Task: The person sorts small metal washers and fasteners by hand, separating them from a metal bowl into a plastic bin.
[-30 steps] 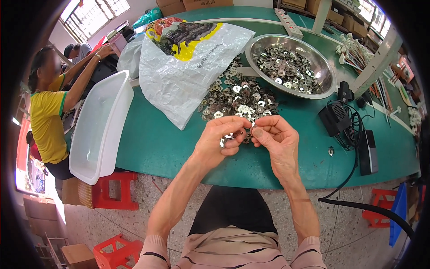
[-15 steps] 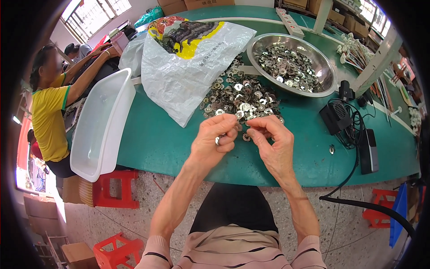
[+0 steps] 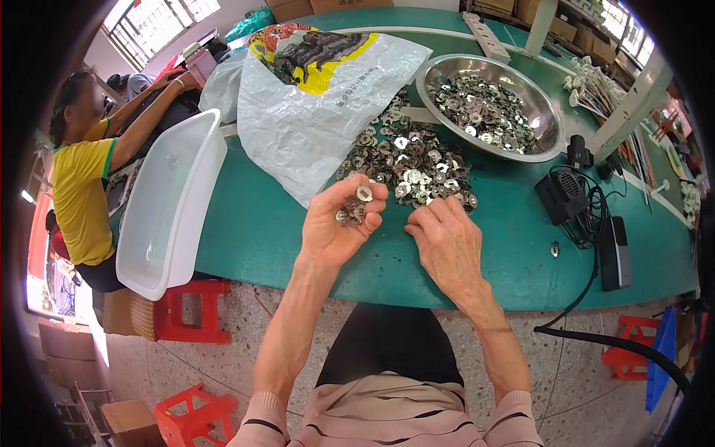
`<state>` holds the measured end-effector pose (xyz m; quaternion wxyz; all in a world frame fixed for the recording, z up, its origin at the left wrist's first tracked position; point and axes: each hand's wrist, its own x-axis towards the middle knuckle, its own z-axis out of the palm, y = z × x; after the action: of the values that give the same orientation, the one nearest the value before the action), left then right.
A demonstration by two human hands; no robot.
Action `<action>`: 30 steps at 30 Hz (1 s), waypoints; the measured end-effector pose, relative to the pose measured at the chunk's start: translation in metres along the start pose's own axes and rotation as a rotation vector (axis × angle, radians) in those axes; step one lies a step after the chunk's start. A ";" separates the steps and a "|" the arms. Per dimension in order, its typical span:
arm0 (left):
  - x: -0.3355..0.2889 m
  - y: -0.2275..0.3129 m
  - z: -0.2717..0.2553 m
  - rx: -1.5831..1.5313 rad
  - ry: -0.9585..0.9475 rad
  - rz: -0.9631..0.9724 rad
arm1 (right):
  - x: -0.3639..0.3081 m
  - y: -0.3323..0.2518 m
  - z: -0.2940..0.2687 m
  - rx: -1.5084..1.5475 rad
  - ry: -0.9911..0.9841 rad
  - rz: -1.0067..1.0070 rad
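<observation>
A loose pile of small round metal pieces with cut-out centres lies on the green table. In front of it, my left hand is raised with the palm turned up. Its fingers curl around several of these metal pieces, one showing a squarish hole near the fingertips. My right hand hangs back-up at the pile's near edge, fingers bent and drawn together. Its fingertips are partly hidden, so anything pinched there cannot be made out. The two hands are apart.
A steel bowl full of the same pieces stands behind the pile. Left are a white sack and a white plastic tub. Black adapters with cables lie at right. A person in yellow works at far left.
My left hand has moved left and turned palm up, showing the metal pieces inside it. My right hand has separated from it and turned back-up, its fingers bent down by the pile.
</observation>
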<state>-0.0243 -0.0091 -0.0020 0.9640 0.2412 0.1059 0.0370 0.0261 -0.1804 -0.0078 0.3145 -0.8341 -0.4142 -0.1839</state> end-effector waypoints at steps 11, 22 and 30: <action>-0.004 -0.011 0.012 0.379 -0.119 -0.091 | 0.000 0.009 -0.015 1.064 0.007 0.531; -0.007 -0.023 0.019 0.618 -0.064 0.001 | 0.000 0.011 -0.017 1.223 -0.002 0.525; -0.007 -0.022 0.019 0.570 -0.065 -0.013 | 0.000 0.005 -0.020 1.140 -0.009 0.506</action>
<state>-0.0268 -0.0382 0.0054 0.8603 0.5030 0.0824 -0.0082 0.0294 -0.1963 0.0045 0.7424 -0.6079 -0.2383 0.1502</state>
